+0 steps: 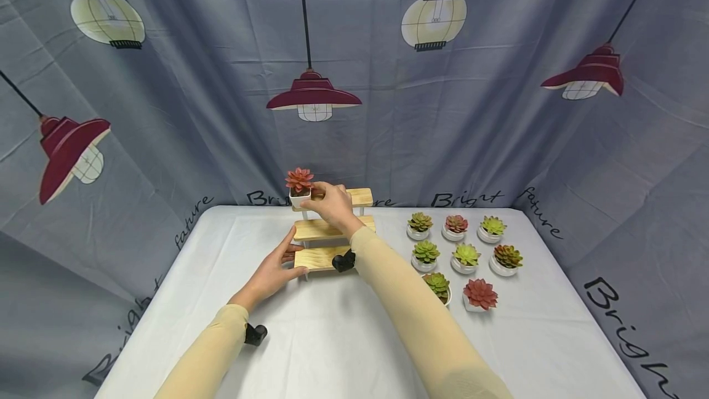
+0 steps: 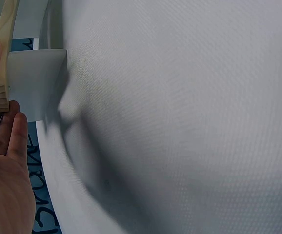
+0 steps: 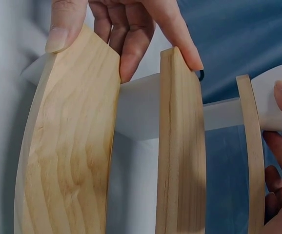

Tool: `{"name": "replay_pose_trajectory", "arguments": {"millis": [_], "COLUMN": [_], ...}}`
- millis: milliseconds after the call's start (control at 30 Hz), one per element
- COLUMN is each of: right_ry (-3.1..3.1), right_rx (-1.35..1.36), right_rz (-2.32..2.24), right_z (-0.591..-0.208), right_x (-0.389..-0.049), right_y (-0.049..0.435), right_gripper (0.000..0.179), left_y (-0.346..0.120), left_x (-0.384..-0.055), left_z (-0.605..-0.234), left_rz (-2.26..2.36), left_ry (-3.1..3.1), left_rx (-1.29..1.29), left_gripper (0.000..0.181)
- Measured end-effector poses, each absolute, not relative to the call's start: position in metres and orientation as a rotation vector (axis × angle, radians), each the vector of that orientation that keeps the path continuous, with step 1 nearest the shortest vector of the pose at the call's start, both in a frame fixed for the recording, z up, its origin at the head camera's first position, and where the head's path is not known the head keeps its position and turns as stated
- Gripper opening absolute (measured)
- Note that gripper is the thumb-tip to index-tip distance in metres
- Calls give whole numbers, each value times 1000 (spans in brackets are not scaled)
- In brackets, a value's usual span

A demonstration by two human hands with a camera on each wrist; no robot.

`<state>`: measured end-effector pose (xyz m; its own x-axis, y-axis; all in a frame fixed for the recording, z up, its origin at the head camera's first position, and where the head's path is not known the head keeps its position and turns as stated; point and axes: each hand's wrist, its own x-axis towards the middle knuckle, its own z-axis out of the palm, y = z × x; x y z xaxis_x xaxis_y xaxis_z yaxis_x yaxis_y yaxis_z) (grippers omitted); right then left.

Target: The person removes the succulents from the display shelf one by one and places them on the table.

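Note:
A three-tier wooden stand (image 1: 318, 229) with pale boards and white supports stands at the back of the table. My left hand (image 1: 274, 270) grips its left end; in the right wrist view the thumb lies on the lowest board (image 3: 72, 146) and a finger reaches the middle board (image 3: 180, 141). With its thumb and fingers, my right hand (image 1: 332, 205) pinches the white pot (image 3: 272, 92) of a red succulent (image 1: 299, 180) at the left end of the top board (image 3: 252, 156). The left wrist view has my left hand (image 2: 7, 175) beside a board end.
To the right, several potted succulents stand in rows on the white tablecloth (image 1: 343, 337): green ones (image 1: 425, 252), a reddish one (image 1: 456, 224) and a red one (image 1: 480, 295) nearest the front. A grey curtain (image 1: 354, 146) with printed lamps hangs behind the table.

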<state>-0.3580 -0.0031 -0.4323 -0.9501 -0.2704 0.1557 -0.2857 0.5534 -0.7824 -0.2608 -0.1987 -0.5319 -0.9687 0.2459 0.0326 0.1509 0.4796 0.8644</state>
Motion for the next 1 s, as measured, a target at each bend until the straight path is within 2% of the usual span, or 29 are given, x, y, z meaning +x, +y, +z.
{"name": "replay_pose_trajectory", "arguments": {"millis": [600, 1000], "right_ry": [-2783, -2773], "right_rx": [484, 504], "right_rz": [1382, 1349], "right_z": [-431, -417], "right_x": [-358, -357], "right_y": [-2, 12], "right_gripper": [65, 70], "left_y": [-198, -197], "left_x": [-261, -259], "left_z": [-531, -529], "left_rz": [1509, 1504], "left_ry": [2634, 2626], "left_rx": [374, 361], "left_gripper": [110, 111]}}
